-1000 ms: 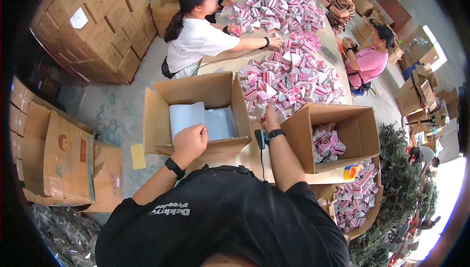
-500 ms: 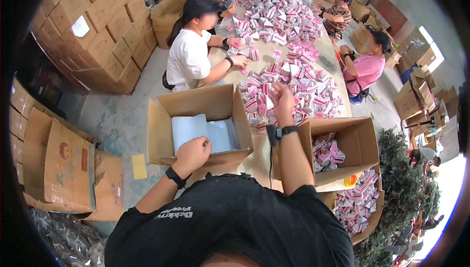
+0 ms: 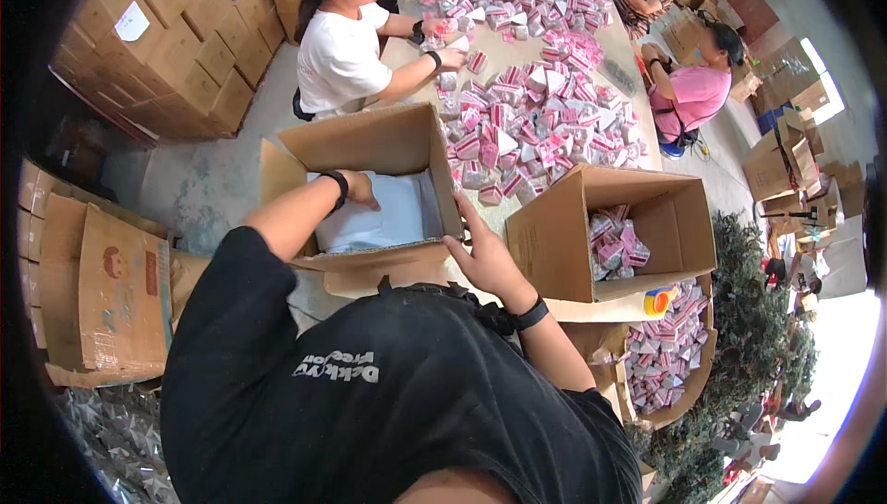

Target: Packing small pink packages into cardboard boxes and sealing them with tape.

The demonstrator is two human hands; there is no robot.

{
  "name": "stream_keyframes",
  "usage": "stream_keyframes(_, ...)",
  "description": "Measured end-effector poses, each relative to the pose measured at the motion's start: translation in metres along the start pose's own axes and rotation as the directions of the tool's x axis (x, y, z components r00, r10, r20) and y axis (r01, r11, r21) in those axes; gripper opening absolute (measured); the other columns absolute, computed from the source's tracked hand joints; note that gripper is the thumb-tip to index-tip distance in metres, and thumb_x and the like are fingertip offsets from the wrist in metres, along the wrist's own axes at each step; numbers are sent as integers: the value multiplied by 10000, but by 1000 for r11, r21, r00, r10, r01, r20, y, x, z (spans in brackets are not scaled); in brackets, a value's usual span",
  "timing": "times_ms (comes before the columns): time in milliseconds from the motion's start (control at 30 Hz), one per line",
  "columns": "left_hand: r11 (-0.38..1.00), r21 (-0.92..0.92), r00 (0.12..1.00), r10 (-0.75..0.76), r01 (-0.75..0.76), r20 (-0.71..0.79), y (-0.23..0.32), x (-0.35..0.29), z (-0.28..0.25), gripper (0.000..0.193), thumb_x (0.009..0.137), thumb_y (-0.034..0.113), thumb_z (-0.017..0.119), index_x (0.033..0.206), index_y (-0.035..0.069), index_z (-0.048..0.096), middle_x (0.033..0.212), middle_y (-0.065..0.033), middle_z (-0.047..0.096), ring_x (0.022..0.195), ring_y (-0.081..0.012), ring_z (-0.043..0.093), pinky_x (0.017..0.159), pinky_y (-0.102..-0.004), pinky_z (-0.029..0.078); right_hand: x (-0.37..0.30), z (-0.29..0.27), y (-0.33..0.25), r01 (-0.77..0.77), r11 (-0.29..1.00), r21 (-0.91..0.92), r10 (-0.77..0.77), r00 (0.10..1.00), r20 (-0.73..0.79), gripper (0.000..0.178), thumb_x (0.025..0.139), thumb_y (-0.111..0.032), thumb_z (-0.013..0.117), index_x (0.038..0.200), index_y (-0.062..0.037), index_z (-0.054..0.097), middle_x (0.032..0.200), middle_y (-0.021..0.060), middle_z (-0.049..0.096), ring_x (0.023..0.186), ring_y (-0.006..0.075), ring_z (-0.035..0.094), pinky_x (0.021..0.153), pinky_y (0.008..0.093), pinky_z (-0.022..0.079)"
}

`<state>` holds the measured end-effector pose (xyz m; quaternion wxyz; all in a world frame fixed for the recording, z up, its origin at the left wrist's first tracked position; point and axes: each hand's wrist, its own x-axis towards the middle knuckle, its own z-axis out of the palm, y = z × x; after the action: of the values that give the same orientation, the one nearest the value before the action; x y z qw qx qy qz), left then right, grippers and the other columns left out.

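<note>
Since the earlier frame, the left hand (image 3: 362, 190) has gone from the near rim down into the open carton (image 3: 374, 130), and the right hand (image 3: 490, 259) has come off the packets to the carton's near right corner. It is spread there, thumb apart from the fingers, set against the cardboard. The left hand is bent over the white sheet (image 3: 388, 222) inside; whether it pinches the sheet or merely presses on it, I cannot tell.

Judging by how things lie, the lining of this carton looks partly done: the sheet is down inside the walls, yet it seems not fully flat, and only the sheet shows within. The second carton (image 3: 545, 236), to the right, has some pink-and-white packets (image 3: 614, 245) low inside, with much of its inner wall showing above them. Far more lie loose in the heap (image 3: 545, 125) on the bench (image 3: 504, 57), so most of the packets appear unboxed.

As for direction, the first carton stands upright, mouth up, a side flap leaning outward on the left. Its opening looks longer from left to right, though the lens bends the edges. The sheet's long axis seems to run the same way, its right part lying toward the right wall.
</note>
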<state>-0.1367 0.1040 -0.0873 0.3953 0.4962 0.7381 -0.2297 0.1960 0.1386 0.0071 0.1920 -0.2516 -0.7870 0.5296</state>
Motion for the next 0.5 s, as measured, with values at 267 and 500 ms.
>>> stream_keyframes(267,984,-172,892,-109,36,-439,24,11,81,345,839,92,580,1158,-27,631,1176,-255,647,1077,-371,649,932,-429,518,-26,-25,-15,-143,988,-55,151,975,166,709,913,-112,625,1531,-152,279,1231,271,601,1077,395,625,877,431,515)
stream_keyframes(500,991,-120,711,-42,-61,-702,18,-55,2,170,752,64,598,836,-26,716,892,-282,682,871,-414,687,741,-496,550,-25,-20,-14,-98,988,-122,112,987,112,718,917,-111,622,1538,-157,263,1182,254,624,935,348,673,799,405,539)
